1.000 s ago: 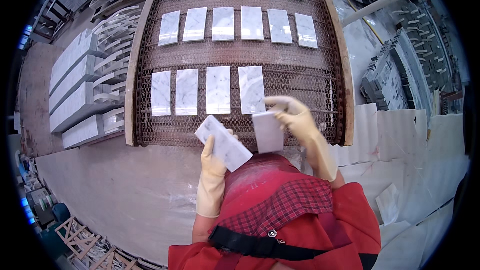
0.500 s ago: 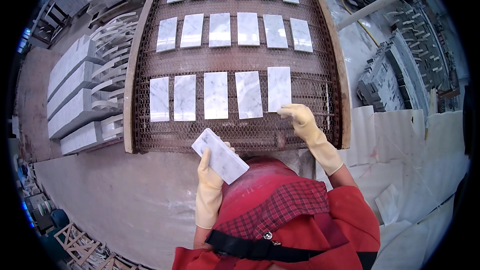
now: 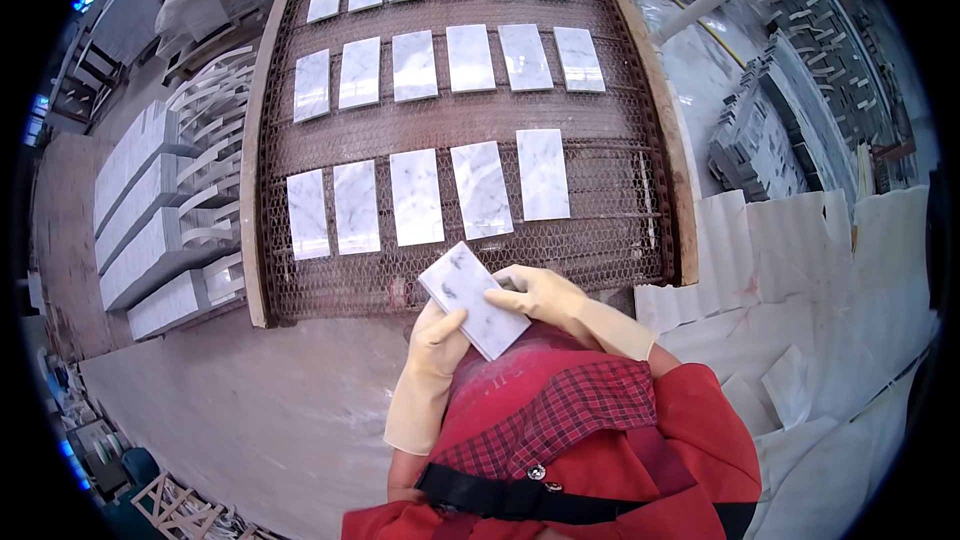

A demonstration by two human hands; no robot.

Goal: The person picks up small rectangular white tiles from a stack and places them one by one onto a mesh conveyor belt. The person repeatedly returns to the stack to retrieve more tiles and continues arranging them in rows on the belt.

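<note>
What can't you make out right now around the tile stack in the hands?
- Marble tile stack, head view: number of tiles unclear; only the top face shows.
- Left hand: fingertips hidden beneath the stack.
- Right hand: palm side faces away from the camera.
- Mesh conveyor: far end cut off by the picture's top edge.

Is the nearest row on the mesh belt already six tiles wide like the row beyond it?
No, the nearest row holds five marble tiles, while the row beyond it holds six.
</note>
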